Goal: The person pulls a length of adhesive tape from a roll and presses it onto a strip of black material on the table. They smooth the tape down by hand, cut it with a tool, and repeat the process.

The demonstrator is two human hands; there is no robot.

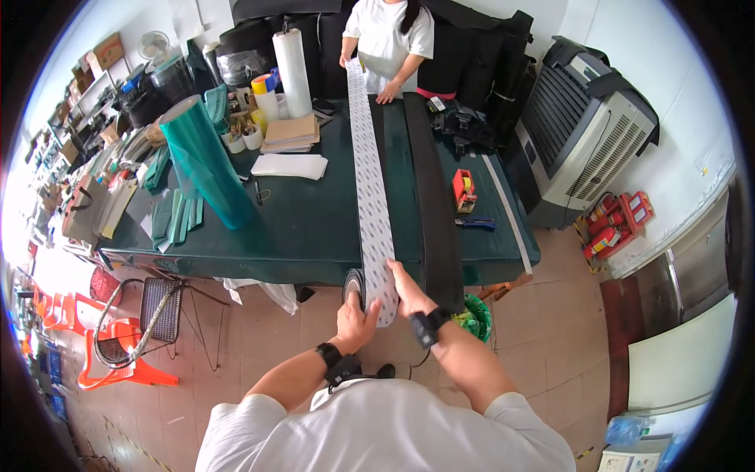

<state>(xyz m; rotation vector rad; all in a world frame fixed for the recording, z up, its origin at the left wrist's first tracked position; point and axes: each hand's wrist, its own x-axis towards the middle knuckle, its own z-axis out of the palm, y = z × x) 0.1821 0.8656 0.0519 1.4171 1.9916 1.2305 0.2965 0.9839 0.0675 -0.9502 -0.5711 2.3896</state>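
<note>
A long white strip with a grey printed pattern [370, 165] runs across the table from the far side and overhangs its front edge. My left hand [358, 324] is closed around a dark spiral roll [353, 285] at the strip's left edge, thumb lying on the white face. My right hand [409, 293] grips the strip's right edge close to its near end. How the roll joins the strip is hidden. Just right of it lies a long black strip [432, 197], also overhanging the front edge. Across the table a co-worker's hand [346, 60] holds the far end.
The dark green table [314, 224] carries a teal film roll [206, 169], papers [289, 166], a red tape dispenser [464, 191] and a blue cutter [476, 224]. An air cooler [578, 134] and fire extinguishers [605, 228] stand right; a chair [161, 311] stands left.
</note>
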